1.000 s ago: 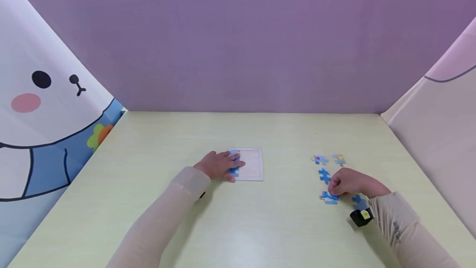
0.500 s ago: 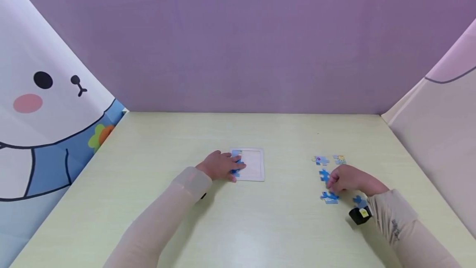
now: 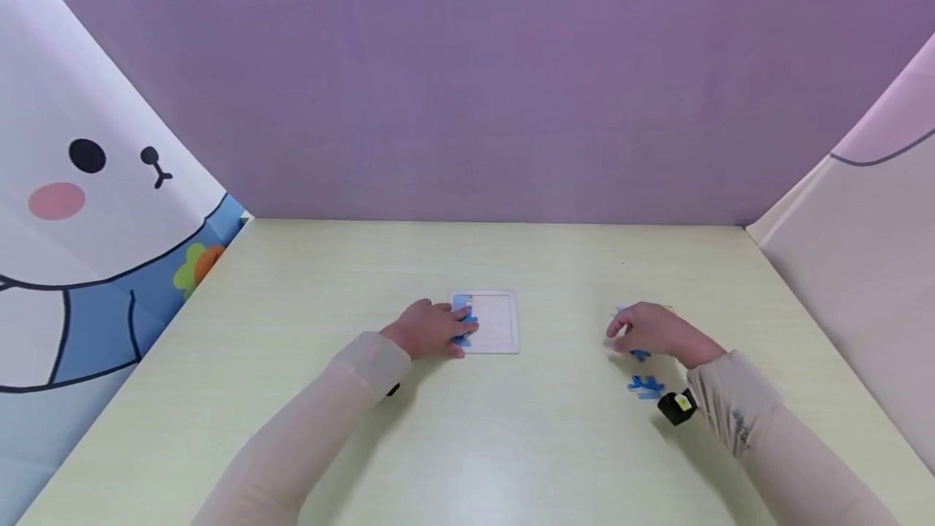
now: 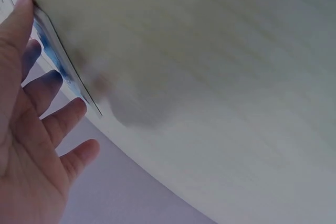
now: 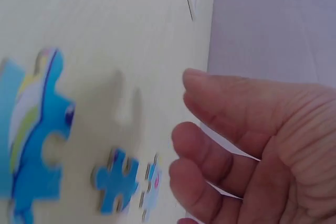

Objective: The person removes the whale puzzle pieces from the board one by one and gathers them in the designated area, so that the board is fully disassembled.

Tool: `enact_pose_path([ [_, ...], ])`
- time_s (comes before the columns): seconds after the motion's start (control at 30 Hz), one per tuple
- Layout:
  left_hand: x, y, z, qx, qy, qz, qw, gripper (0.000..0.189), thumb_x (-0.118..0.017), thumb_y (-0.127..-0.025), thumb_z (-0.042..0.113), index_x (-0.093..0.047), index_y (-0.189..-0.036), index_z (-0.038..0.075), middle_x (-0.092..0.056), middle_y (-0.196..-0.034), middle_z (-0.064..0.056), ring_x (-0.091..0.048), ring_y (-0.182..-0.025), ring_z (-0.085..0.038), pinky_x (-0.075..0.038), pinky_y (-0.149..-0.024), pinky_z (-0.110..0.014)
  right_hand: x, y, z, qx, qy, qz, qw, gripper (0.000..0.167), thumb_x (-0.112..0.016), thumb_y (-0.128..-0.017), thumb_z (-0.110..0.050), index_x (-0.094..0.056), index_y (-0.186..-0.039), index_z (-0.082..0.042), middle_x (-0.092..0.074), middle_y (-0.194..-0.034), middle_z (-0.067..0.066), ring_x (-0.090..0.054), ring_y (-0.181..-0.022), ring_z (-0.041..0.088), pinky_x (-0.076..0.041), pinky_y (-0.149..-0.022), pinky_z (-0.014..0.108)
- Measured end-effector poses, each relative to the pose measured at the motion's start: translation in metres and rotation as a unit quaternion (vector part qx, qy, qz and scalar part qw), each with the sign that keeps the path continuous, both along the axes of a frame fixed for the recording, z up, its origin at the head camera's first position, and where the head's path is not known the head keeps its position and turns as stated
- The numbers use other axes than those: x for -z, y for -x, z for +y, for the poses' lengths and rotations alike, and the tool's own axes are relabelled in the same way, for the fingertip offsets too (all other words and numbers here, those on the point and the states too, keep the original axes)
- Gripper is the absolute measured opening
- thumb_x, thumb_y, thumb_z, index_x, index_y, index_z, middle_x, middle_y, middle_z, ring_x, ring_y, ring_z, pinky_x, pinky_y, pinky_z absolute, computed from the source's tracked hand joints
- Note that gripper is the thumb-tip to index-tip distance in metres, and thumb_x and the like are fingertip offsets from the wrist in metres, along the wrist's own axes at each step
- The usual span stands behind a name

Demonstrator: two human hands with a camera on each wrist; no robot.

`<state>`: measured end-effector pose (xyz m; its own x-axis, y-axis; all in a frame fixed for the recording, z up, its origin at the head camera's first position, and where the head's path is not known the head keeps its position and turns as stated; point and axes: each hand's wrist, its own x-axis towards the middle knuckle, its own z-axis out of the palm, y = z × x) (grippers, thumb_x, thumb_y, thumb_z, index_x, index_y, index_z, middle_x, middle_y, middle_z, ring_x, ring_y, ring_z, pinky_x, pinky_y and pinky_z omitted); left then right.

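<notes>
My left hand [image 3: 427, 327] rests on the left side of a white square puzzle tray [image 3: 515, 323], fingers spread over blue jigsaw pieces [image 3: 461, 301] set along that side. In the left wrist view the thumb [image 4: 22, 17] touches the tray's edge. To the right, my right hand [image 3: 650, 327] hovers over loose jigsaw pieces, fingers loosely bent, nothing between thumb and fingertips. Just below it lies a blue jigsaw piece [image 3: 639, 355], and nearer me a blue-and-white piece [image 3: 646, 386]. The right wrist view also shows a pale piece [image 5: 151, 188]. My hand partly hides the farthest pieces.
A pale wooden table [image 3: 467, 437] carries everything. Beyond its far edge hangs a purple cloth [image 3: 482, 104]. Printed fabric [image 3: 95, 250] flanks the left side, a pale sheet [image 3: 869, 266] the right. A black wrist camera [image 3: 677, 407] hangs under my right sleeve.
My right hand has moved left and farther from me, from beside the lower pieces to over the upper ones, and its fingers have parted. The left hand stays on the tray.
</notes>
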<state>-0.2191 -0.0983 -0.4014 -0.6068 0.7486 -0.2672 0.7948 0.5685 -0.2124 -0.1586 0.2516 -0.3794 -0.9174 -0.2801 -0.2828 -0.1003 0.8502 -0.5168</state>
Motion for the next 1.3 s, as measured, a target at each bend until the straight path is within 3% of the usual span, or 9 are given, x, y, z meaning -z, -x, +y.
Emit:
enact_pose_path([
  [0.23,0.005,-0.001,-0.008,0.0,-0.017,-0.023,0.9996,0.056,-0.049,-0.096,0.051,-0.045,-0.144,0.025,-0.04,-0.15,-0.002,-0.044,-0.131,-0.023,-0.045,-0.092,-0.042,0.001,0.008,-0.018,0.008,-0.006,0.01,0.9999,0.018,-0.067,-0.085,-0.009,-0.068,-0.101,-0.002,-0.065,-0.092,0.004,-0.058,-0.079,0.019,-0.049,-0.071,0.039],
  [0.5,0.004,-0.011,-0.008,0.017,-0.036,-0.048,0.998,0.053,-0.048,-0.097,0.049,-0.046,-0.144,0.024,-0.038,-0.151,-0.005,-0.037,-0.136,-0.026,-0.042,-0.097,-0.044,0.002,0.016,-0.034,0.0,0.0,0.025,0.9997,0.019,-0.068,-0.085,-0.009,-0.069,-0.103,-0.002,-0.067,-0.095,0.006,-0.06,-0.086,0.022,-0.049,-0.073,0.039],
  [0.73,0.005,-0.012,-0.012,0.016,-0.026,-0.043,0.9986,0.048,-0.046,-0.1,0.042,-0.045,-0.144,0.024,-0.037,-0.151,-0.005,-0.035,-0.137,-0.026,-0.039,-0.102,-0.046,0.008,0.028,-0.058,0.001,-0.006,0.079,0.9969,0.025,-0.068,-0.087,-0.012,-0.069,-0.11,-0.002,-0.067,-0.089,0.004,-0.06,-0.08,0.018,-0.047,-0.067,0.034],
  [0.97,0.014,-0.009,-0.013,0.042,-0.036,-0.022,0.9983,0.041,-0.046,-0.102,0.033,-0.049,-0.142,0.025,-0.043,-0.148,-0.005,-0.041,-0.133,-0.028,-0.042,-0.099,-0.047,0.013,0.039,-0.079,0.007,-0.017,0.077,0.9969,0.033,-0.067,-0.088,-0.017,-0.067,-0.119,-0.005,-0.07,-0.1,0.008,-0.062,-0.087,0.019,-0.048,-0.067,0.032],
  [1.3,0.012,-0.008,-0.016,0.042,-0.038,-0.012,0.9983,0.041,-0.049,-0.101,0.031,-0.05,-0.141,0.026,-0.044,-0.146,-0.004,-0.044,-0.132,-0.03,-0.047,-0.093,-0.046,0.022,0.053,-0.12,-0.001,-0.06,0.144,0.9878,0.024,-0.069,-0.088,-0.021,-0.073,-0.11,-0.013,-0.072,-0.101,0.004,-0.063,-0.083,0.015,-0.049,-0.065,0.029],
])
